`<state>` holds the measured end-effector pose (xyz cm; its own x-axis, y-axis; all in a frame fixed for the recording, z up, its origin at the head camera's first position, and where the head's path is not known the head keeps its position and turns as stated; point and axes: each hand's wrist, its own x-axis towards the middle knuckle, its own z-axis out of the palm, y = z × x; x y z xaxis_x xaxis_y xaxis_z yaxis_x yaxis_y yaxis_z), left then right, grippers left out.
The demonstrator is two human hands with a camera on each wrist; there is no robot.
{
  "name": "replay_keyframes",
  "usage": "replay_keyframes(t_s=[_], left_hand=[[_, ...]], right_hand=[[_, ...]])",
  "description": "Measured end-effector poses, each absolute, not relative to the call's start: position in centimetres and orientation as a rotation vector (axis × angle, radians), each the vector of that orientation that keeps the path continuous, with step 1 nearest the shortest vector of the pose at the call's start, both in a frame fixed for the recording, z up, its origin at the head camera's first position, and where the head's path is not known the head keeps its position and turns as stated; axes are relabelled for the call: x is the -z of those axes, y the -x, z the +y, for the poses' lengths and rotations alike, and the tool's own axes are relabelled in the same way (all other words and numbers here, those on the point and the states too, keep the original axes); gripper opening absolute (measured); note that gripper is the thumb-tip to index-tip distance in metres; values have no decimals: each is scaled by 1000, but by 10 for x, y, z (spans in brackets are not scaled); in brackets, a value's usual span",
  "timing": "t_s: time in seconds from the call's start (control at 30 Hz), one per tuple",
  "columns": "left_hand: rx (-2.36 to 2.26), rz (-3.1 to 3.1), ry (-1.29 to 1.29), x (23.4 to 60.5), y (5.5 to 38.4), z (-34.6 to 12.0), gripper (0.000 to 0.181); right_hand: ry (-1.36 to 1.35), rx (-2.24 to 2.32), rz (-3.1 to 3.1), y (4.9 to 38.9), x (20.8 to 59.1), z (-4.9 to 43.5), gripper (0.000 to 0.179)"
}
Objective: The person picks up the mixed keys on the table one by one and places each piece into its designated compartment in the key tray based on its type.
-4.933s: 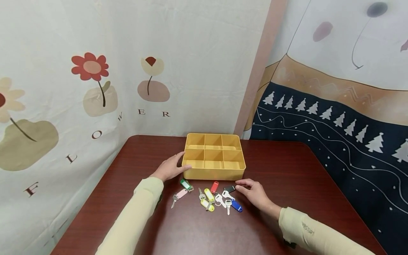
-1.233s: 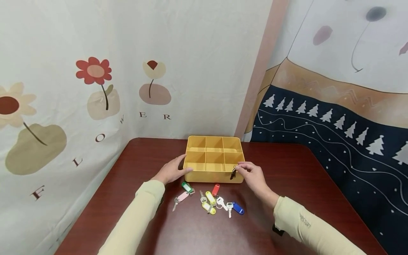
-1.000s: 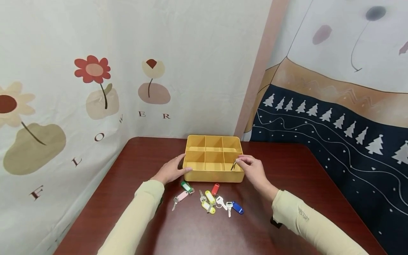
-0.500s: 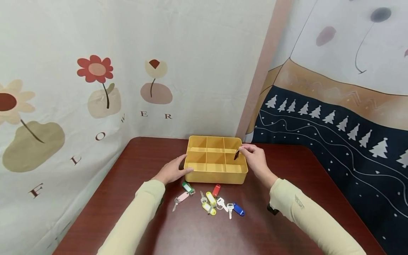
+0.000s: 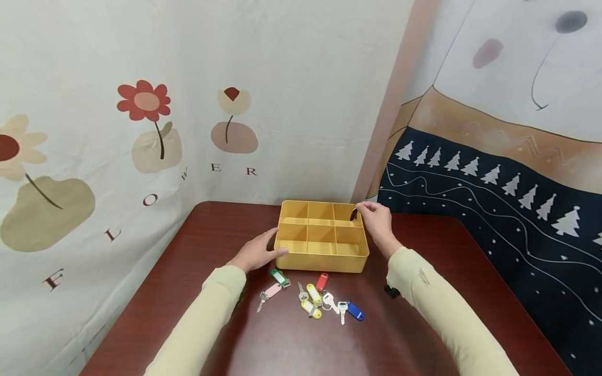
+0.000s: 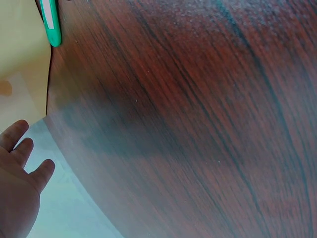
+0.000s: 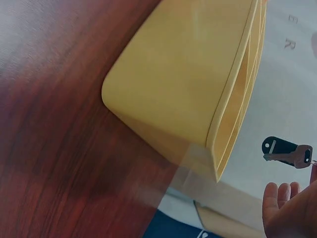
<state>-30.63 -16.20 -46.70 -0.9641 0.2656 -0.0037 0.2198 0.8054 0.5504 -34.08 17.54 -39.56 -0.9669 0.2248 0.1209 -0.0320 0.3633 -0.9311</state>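
In the head view a yellow six-compartment box [image 5: 324, 263] stands at the back of the table. My left hand [image 5: 254, 253] touches its front left corner, thumb and fingers spread. My right hand [image 5: 378, 222] pinches a key ring by its top over the back right compartment. From it hang a silver key [image 7: 303, 155] and a black key tag [image 7: 277, 146], clear of the box in the right wrist view. On the table lie a green key tag [image 5: 278, 277], a pink key tag [image 5: 273, 290], a red key tag [image 5: 322, 282], yellow key tags [image 5: 313, 293] and a blue key tag [image 5: 355, 310], with silver keys [image 5: 329, 301] among them.
The dark red wooden table [image 5: 310, 350] has a rounded far edge. A white flower-print curtain [image 5: 291, 104] hangs behind it, and a dark tree-print cloth [image 5: 470, 209] covers the right side. No keys show inside the box's visible compartments.
My right hand has picked the black-tagged key off the table and carried it up and back, from the front right compartment to the back right one. The left hand has stayed at the box.
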Motion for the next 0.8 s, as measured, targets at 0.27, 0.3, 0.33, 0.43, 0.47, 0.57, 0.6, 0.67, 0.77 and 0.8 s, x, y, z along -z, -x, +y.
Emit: replay_keyframes(t_s=[0.27,0.3,0.33,0.43,0.47,0.57,0.6,0.67,0.77,0.8], left_hand=[[-859,2901,-354,466,301,-165,88],[-857,2898,-349,466,301,-165,88],[-852,2894,-342,465,300,-165,88],[-863,2897,-342,464,299,-164,88],[-866,2894,-339,464,299,-163,87],[-878,2907,-350,462,298,-162,86],[-868,2910,-346,462,298,-162,85],[-859,2909,-348,463,299,-162,85],[-848,2905,-339,463,299,-161,87],[-842,2903,-334,463,299,-161,88]], right_hand=[[185,-1583,-2375,360,404,170,29],[189,-1583,-2380,361,405,169,29],[192,-1580,-2387,363,406,168,29],[186,-1561,-2408,367,406,167,30],[185,-1551,-2415,368,406,166,30],[186,-1524,-2449,370,407,166,31],[190,-1518,-2461,371,408,166,32],[201,-1510,-2480,373,410,167,32],[209,-1515,-2490,376,411,168,32],[207,-1521,-2493,377,411,168,32]])
